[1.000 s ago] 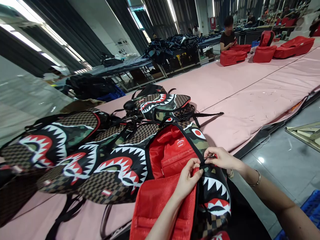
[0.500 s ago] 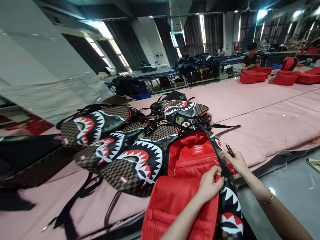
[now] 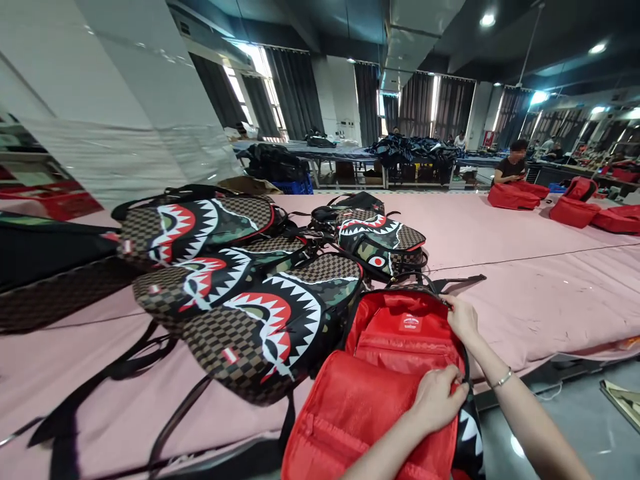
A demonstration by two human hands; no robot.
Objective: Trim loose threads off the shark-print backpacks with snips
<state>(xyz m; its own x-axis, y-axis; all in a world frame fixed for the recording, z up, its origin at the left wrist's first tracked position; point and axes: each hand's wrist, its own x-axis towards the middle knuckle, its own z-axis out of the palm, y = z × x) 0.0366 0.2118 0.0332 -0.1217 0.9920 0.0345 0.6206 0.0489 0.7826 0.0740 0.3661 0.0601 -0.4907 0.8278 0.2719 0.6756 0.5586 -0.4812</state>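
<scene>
In the head view, an open backpack with a glossy red fabric lining lies directly under the hands at the near edge of the bench. Its mouth faces up, and its red inner flap is folded out toward the wearer and to the left. The long axis runs away from the wearer, from the near edge toward the middle of the bench. Both hands are on the right-hand side of the opening. The left hand is the nearer to the wearer, reaching across the flap, with thumb and fingers pinching the edge. The right hand is farther along that side, touching the dark rim with bent fingers; whether they pinch the rim or hold something small I cannot tell. A thin metallic bracelet circles the right wrist.

Just left of the opening lies a brown-and-black checked backpack with a red-and-white shark mouth. Two similar backpacks overlap beyond it, and a smaller group is farther back, past the open one.

The bench is covered in pale pink sheeting, crossed by a thin dark line and dotted with loose thread ends on the right. At its far right are plain red fabric bags, with a person in a dark top behind them. Beyond stand a bench heaped with dark fabric, tall grey curtains and, at left, a plastic-wrapped pillar.
</scene>
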